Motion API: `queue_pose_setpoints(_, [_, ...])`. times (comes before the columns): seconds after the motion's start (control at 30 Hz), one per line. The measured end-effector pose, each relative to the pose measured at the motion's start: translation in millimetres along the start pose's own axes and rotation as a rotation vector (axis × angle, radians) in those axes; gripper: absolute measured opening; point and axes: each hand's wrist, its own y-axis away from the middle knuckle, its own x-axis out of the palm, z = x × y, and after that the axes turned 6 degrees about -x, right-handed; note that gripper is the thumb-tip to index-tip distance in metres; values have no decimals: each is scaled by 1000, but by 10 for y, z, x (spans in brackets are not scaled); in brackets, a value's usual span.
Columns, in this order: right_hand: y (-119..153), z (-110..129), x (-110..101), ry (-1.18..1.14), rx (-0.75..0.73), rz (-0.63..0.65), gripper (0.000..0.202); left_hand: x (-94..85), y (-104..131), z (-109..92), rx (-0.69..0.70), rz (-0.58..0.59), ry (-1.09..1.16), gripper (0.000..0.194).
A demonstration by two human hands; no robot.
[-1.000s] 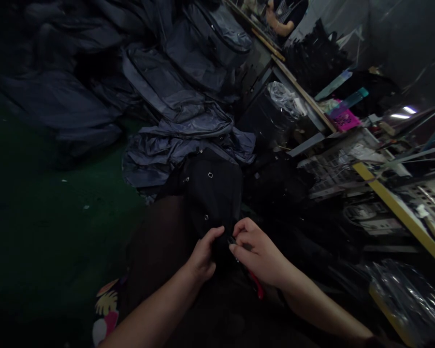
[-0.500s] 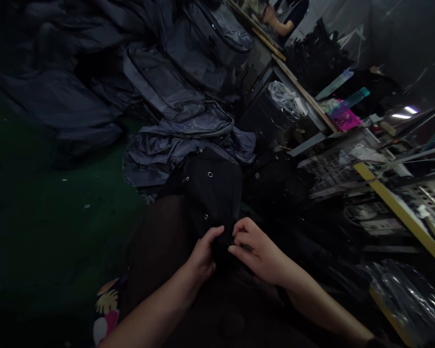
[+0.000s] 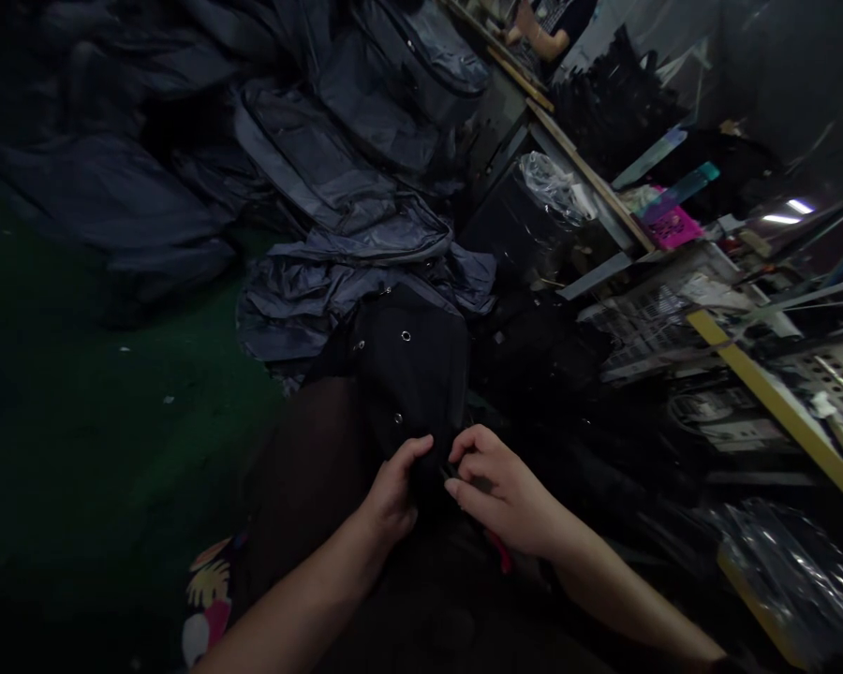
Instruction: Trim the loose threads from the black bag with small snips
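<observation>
A black fabric bag [image 3: 421, 374] with several small metal eyelets lies across the lap. My left hand [image 3: 393, 491] is closed on its near edge, thumb on top and fingers underneath, mostly hidden. Just right of it, my right hand [image 3: 498, 487] is pinched at the bag's side edge, fingers curled. A thin dark tip shows by its thumb, and a red piece [image 3: 502, 552] sticks out below the palm; they look like one slim tool, but its kind cannot be told. The dark cloth around the fingertips hides the exact grip.
Grey-blue bags [image 3: 337, 178] are heaped ahead and to the left on the green floor [image 3: 112, 402]. At right stand a bench with a pink basket [image 3: 674, 227], a yellow bar [image 3: 779, 412] and plastic-wrapped goods [image 3: 801, 571]. A person's arm [image 3: 544, 42] shows at the top.
The red piece now shows below my right hand, and a thin dark tip by its thumb. My right hand has turned slightly; my left hand and the bag are nearly still.
</observation>
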Motion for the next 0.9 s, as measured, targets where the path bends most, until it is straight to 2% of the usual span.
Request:
queue_pose_setpoints(0.23, [-54,39,39,2,48,-28,24,-16,-1,13,-2,18,8,16])
queue_pose_setpoints(0.33, [-46,37,20,7,21,-6,23,3,21,2,-14,36,0,18])
queue_pose_setpoints(0.5, [-22,19,2,27,-36,31,18,31,47,-14,19,-15,15,16])
queue_pose_setpoints(0.77, [-9,-29,22,33,-120,24,12,-26,3,10,48,-25,3,19])
queue_pose_setpoints(0.9, [37,-67,11,2,-91,28,18,-31,-4,19,33,2,-17,19])
